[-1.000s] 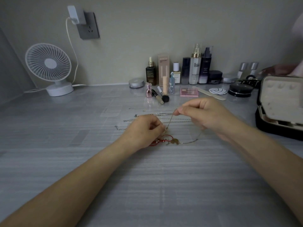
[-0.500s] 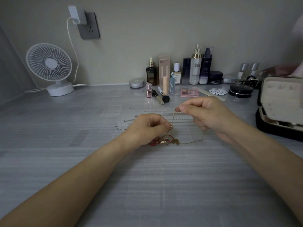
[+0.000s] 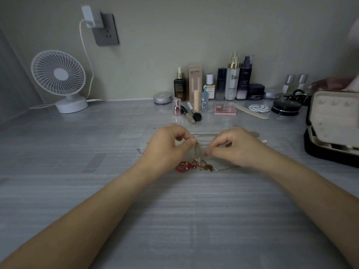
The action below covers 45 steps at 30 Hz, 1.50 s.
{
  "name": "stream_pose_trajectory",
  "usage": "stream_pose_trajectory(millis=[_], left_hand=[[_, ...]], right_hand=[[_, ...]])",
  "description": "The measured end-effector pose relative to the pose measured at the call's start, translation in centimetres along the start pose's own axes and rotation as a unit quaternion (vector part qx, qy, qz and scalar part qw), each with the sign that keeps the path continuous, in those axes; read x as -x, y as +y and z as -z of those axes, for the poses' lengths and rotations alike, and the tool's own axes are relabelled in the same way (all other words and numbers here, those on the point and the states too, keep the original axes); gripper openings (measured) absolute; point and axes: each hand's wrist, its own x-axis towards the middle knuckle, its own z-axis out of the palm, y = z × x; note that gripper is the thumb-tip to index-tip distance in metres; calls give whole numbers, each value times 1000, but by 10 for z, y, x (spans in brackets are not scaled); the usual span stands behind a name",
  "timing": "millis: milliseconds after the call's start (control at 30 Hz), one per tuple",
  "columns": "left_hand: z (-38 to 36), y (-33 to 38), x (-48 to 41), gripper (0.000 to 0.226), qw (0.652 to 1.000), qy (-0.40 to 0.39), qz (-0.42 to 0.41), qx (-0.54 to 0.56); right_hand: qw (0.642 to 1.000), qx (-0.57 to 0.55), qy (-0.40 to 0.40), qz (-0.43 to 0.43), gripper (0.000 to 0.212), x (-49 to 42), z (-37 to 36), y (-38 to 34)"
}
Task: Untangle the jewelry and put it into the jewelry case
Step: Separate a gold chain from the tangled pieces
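A thin gold chain (image 3: 197,150) is pinched between thumb and forefinger of the left hand (image 3: 167,146) and the right hand (image 3: 236,147), held close together just above tangled jewelry (image 3: 191,165) on the table (image 3: 174,214). The open jewelry case (image 3: 334,131) is set far right.

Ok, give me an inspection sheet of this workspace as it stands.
Surface: grey table; loose chains lie beyond the hands.
Job's things: tangled chains and red cord between the hands; jewelry case open, at right.
Clutter: cosmetics bottles, makeup brush, pink palette by the wall.
Hands: left hand and right hand each pinch the tangled chains.
Cables: white cable from wall charger to desk fan.
Surroundings: plain wall, nothing else seen.
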Motion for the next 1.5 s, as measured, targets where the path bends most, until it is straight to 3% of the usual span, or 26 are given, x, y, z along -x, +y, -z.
stream_pose_trajectory(millis=[67,200,433,600,867,967,1133,1400,1500], left_hand=[[1,-1,0,14,996,26,-47,-75],[5,0,-1,27,999,35,-6,-23],[5,-1,-5,18,995,7,85,55],[3,-6,-4,16,996,-18,86,16],[1,-6,-4,17,996,-33,88,-5],[1,-3,-4,20,991,-18,111,77],[3,1,-6,21,940,-13,174,292],[4,8,-2,20,894,-64,184,403],[2,9,-2,20,892,-70,188,405]], right_hand=[[1000,6,-3,4,14,-1,0,1],[998,-39,40,-3,5,-1,2,-2],[985,-141,91,-27,6,0,4,-4],[956,-251,148,-39,13,2,10,-11],[933,-324,150,-37,15,-1,14,-8],[937,-317,141,-41,16,-1,13,-9],[942,-308,107,-78,19,-1,12,-8],[959,-258,77,-84,32,-3,8,-8],[923,-360,42,-127,26,-2,7,-11]])
